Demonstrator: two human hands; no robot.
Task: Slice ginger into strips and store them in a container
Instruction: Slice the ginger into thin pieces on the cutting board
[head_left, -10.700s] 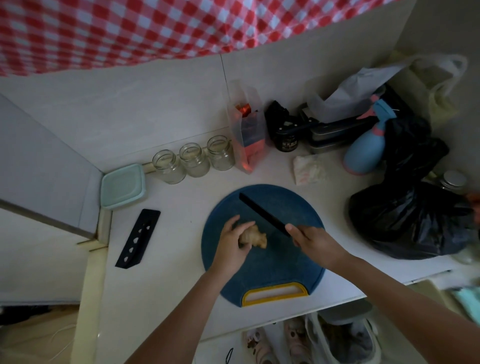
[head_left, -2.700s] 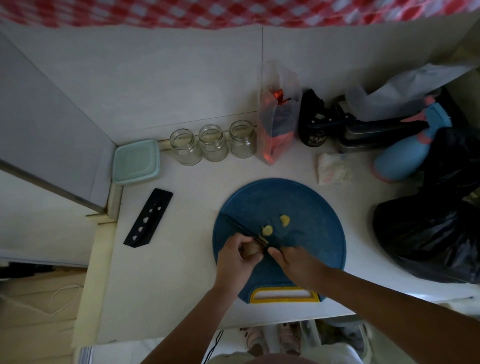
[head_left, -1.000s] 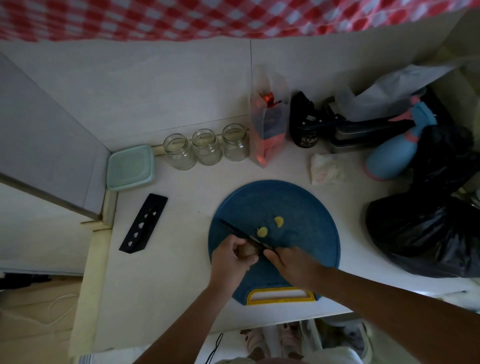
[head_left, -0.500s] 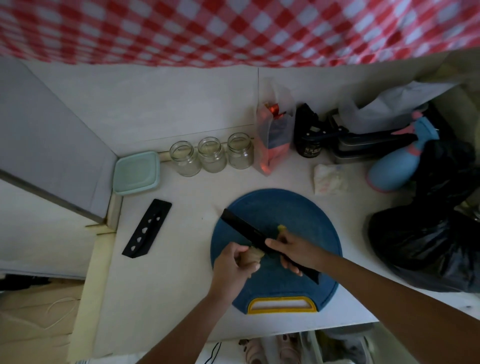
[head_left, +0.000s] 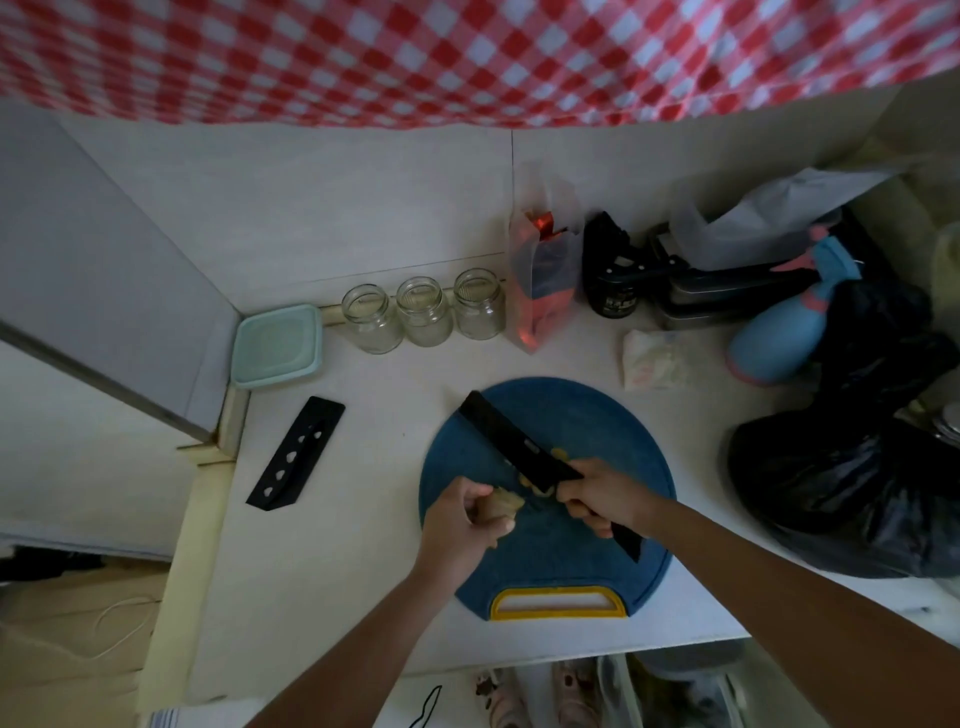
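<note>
Both hands sat over blue cutting board (head_left: 597, 415): left hand (head_left: 460, 525) gripped ginger (head_left: 505, 506), right hand (head_left: 602, 493) clenched black knife (head_left: 511, 447) just right of it, slices (head_left: 540, 491) between.

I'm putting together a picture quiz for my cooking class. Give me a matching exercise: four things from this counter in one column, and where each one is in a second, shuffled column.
Things
1. knife
2. ginger
3. green box
4. jars

Places
A. in a row at the back of the counter
B. held in the left hand
C. held in the right hand, over the blue board
D. in the counter's back left corner

Pairs: 1-C, 2-B, 3-D, 4-A
</note>
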